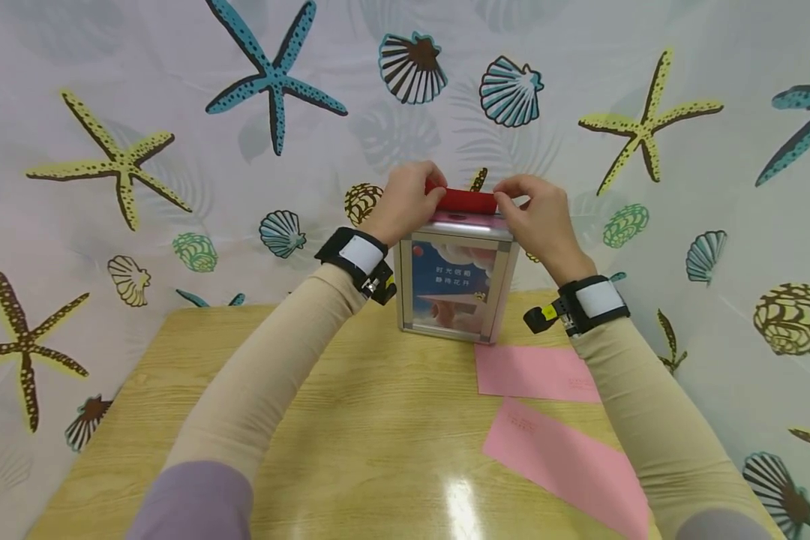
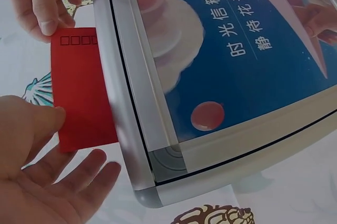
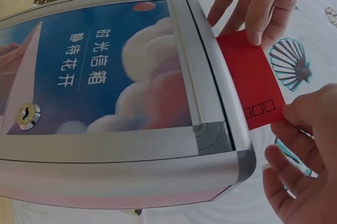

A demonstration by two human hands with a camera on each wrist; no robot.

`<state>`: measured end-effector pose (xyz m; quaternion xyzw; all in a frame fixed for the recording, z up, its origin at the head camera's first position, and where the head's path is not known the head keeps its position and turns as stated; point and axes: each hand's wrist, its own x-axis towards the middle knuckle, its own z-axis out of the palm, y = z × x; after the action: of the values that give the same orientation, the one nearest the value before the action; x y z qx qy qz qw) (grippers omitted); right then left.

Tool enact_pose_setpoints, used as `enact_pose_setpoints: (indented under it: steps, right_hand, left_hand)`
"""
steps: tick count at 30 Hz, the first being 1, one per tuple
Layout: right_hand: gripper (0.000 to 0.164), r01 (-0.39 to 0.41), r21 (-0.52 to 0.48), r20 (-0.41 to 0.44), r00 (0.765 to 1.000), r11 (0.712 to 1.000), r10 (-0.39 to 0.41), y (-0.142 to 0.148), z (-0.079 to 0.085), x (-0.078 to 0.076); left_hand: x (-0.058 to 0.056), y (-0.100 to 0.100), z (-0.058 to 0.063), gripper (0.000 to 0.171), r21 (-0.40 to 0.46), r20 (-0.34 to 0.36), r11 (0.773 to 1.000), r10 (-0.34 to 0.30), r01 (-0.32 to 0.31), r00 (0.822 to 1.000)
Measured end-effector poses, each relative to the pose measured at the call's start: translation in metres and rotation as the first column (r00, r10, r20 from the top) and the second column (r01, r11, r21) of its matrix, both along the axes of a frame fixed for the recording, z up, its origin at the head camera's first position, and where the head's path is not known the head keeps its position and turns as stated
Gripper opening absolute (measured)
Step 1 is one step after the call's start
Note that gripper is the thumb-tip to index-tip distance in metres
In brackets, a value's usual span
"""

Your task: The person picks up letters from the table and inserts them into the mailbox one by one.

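Note:
A red envelope (image 1: 469,200) stands partly inside the top of a silver-framed letter box (image 1: 454,281); its lower part is hidden there. My left hand (image 1: 410,196) pinches the envelope's left end between thumb and fingers. At the opposite end, my right hand (image 1: 535,217) pinches it by the corner. Printed squares show on the red envelope (image 2: 84,92) in the left wrist view. The box front carries a blue and pink picture with white characters, and a round lock (image 3: 28,116) is visible in the right wrist view.
Two pink envelopes, one (image 1: 536,373) close by the box and another (image 1: 570,465) nearer the front, lie on the wooden table (image 1: 351,442). Behind the table hangs a white cloth (image 1: 175,60) printed with starfish and shells.

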<state>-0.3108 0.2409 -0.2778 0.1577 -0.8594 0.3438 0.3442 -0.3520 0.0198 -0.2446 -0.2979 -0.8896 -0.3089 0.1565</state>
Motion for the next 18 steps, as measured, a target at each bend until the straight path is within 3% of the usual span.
enact_pose_setpoints:
  steps: [5,10,14,18]
  right_hand:
    - [0.021,0.005,0.05,0.029,1.0,0.999,-0.006,0.003,-0.008,-0.002]
    - [0.02,-0.004,0.068,-0.009,1.0,0.998,0.005,0.006,-0.016,0.005]
    - [0.017,-0.019,0.088,-0.078,0.997,0.996,0.026,0.006,-0.022,0.019]
    - [0.015,-0.026,0.145,-0.141,0.989,0.989,0.046,0.005,-0.028,0.036]
  left_hand:
    - [0.0,-0.002,-0.004,0.019,-0.031,0.027,0.999,-0.019,0.02,0.999]
    - [0.006,-0.007,-0.008,0.02,-0.034,0.013,0.998,-0.058,0.059,0.998]
    - [0.02,-0.012,-0.011,0.02,-0.009,0.0,0.996,-0.083,0.083,0.997]
    - [0.042,-0.021,-0.016,0.021,-0.008,-0.047,0.996,-0.092,0.092,0.995]
